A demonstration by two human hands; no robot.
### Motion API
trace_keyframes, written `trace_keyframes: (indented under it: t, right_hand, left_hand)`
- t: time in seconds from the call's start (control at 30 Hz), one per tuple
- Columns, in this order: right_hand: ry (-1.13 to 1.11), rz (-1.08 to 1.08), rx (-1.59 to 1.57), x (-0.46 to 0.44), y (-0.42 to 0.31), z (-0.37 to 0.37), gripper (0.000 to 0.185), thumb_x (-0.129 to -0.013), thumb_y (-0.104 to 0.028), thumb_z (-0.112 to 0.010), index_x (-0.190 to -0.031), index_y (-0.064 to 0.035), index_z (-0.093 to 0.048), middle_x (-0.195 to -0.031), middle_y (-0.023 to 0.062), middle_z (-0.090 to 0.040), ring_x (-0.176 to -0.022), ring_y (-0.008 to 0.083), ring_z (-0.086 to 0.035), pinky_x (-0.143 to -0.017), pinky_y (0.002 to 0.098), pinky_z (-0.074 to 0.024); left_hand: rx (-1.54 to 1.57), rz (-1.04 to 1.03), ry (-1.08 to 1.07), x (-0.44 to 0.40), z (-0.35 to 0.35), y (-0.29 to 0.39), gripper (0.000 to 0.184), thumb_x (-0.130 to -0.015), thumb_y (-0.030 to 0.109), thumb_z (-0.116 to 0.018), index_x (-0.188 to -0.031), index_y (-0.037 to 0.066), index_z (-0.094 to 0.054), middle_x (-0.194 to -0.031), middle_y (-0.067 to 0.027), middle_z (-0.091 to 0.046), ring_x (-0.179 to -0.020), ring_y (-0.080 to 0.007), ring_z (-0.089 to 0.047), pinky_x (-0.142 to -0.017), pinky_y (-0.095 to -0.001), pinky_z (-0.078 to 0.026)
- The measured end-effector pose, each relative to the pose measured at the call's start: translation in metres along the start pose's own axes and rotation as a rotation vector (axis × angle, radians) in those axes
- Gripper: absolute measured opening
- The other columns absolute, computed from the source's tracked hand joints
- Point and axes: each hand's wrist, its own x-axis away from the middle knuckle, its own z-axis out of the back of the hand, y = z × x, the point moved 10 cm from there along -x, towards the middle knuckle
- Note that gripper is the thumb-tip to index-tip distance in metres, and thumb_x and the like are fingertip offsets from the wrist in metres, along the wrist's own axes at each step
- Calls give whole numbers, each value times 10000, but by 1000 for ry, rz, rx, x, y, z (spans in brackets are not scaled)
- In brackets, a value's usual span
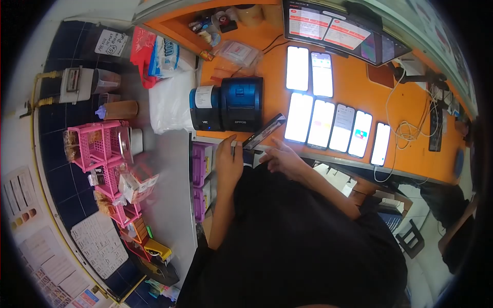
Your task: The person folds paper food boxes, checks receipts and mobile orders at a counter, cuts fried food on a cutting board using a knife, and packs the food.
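Observation:
At the front edge of the orange desk, my left hand [229, 160] is raised with its fingers stretched out, just left of a slim dark flat object [265, 132]. That object lies slantwise, with a pale strip along its side; whether it is a phone or a small box I cannot tell. My right hand [283, 159] is below its right side, fingers spread and nothing visible in them. Behind my left hand stand two black printers, one [205, 117] with a paper slip on top and a larger one [241, 109] beside it.
Several lit phones [322, 123] lie in rows on the desk [395, 110], with a monitor [334, 28] behind them. White cables [408, 132] coil at right. To the left are a metal counter [169, 179], plastic bags [172, 102] and pink baskets [100, 146]. Another person's arm [459, 223] shows far right.

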Motion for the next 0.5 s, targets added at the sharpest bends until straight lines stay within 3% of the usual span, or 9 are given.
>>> trace_keyframes:
  t: [0.07,0.27,0.5]
  right_hand:
    - [13,54,37,-1,-3,-7,837,-1001,-221,-562,-1578,-97,31,-1052,133,-687,-748,142,-625,-688,297,-537]
    - [10,98,122,-2,-10,-17,806,-1004,-199,-544,-1584,-179,16,-1091,147,-679,-769,152,-648,-711,299,-550]
    - [3,121,99,-10,-8,-21,785,-1005,-197,-539,-1581,-189,-7,-1108,155,-670,-786,160,-656,-727,307,-559]
  left_hand:
    - [4,-4,-8,0,-4,3,322,-979,230,-558,-1195,0,-623,-1165,-244,-634,-1094,-423,-591,-947,-462,-455]
    - [7,-2,-3,2,-9,3,323,-987,243,-551,-1186,-1,-625,-1149,-239,-641,-1084,-421,-596,-944,-459,-456]
    - [-1,49,-20,3,-5,-6,311,-989,238,-549,-1163,-4,-637,-1134,-239,-645,-1054,-416,-611,-919,-456,-472]
